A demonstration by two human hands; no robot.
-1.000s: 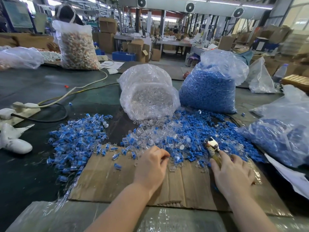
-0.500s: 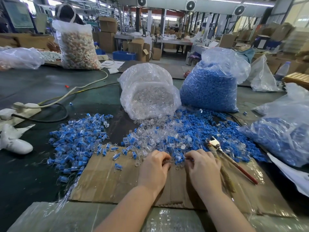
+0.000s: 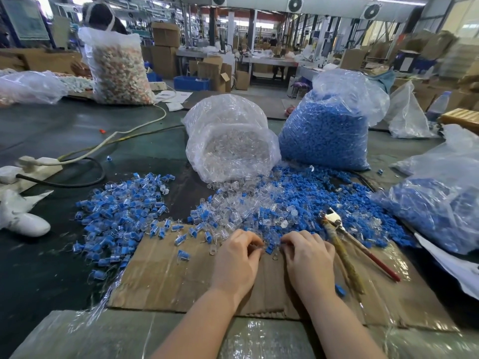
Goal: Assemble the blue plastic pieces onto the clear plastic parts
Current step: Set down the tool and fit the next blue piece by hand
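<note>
Loose blue pieces and clear parts (image 3: 287, 203) lie mixed in a heap just beyond my hands. My left hand (image 3: 238, 257) rests on the cardboard sheet (image 3: 168, 281) with its fingers curled, pinching a small clear part at the heap's edge. My right hand (image 3: 308, 257) is beside it, fingers curled down into the heap; they hide whatever is under them. A few blue pieces (image 3: 269, 248) lie between the two hands. Assembled blue-and-clear units (image 3: 124, 203) form a pile to the left.
An open bag of clear parts (image 3: 230, 149) and a bag of blue pieces (image 3: 326, 130) stand behind the heap. Another bag of blue parts (image 3: 440, 203) lies at the right. Pliers (image 3: 337, 229) lie right of my right hand. A power strip (image 3: 39, 161) and cables lie at the left.
My right hand let go of the pliers and moved left to the heap beside my left hand. The pliers now lie on the cardboard. My left hand has stayed in place.
</note>
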